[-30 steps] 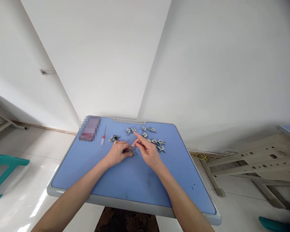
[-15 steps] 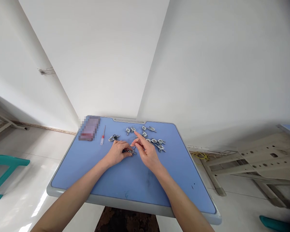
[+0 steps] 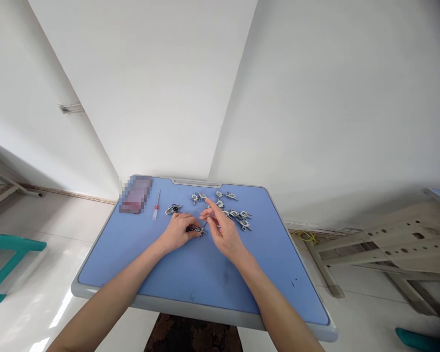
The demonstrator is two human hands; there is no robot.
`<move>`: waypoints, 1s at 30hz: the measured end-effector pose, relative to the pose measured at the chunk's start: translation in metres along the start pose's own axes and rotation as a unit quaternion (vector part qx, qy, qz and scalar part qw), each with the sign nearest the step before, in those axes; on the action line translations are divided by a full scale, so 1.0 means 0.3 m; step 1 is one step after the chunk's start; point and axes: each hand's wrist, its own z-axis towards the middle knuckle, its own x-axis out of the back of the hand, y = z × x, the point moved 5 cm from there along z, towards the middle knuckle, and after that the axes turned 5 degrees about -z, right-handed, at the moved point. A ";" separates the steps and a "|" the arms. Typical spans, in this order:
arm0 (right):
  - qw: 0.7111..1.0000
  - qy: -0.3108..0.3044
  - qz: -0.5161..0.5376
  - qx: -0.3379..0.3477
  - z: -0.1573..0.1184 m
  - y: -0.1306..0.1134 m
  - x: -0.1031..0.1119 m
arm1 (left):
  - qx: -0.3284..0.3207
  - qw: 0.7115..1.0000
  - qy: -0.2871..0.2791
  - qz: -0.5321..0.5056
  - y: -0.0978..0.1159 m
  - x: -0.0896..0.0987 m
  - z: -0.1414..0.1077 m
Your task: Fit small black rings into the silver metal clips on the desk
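Observation:
My left hand (image 3: 178, 231) is closed on a small metal part (image 3: 201, 231) just above the blue table (image 3: 161, 274). To its right is my right hand (image 3: 222, 230), its index finger stretched forward and its thumb near the metal part. A thin piece shows between the thumb and the metal part; whether the right fingers grip it is too small to tell. Several similar metal parts (image 3: 244, 224) lie beyond and to the right of my right hand. Another metal piece with a black round part (image 3: 173, 209) rests beyond my left hand.
A screwdriver with a clear and red handle (image 3: 156, 211) lies at the table's left, beside a blurred purplish packet (image 3: 136, 195). White walls stand behind. A green stool (image 3: 14, 244) is at left, a beige metal frame (image 3: 388, 244) at right.

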 end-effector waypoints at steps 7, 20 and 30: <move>0.998 0.046 -0.036 -0.029 0.002 0.002 0.009 | -0.004 1.000 0.002 0.001 0.000 -0.002 0.000; 0.995 -0.033 -0.085 -0.040 0.011 0.020 0.009 | 0.006 1.000 0.007 -0.017 -0.015 -0.006 0.003; 0.989 0.093 -0.115 0.006 0.008 -0.008 0.032 | -0.004 1.000 0.014 -0.009 -0.011 -0.003 0.002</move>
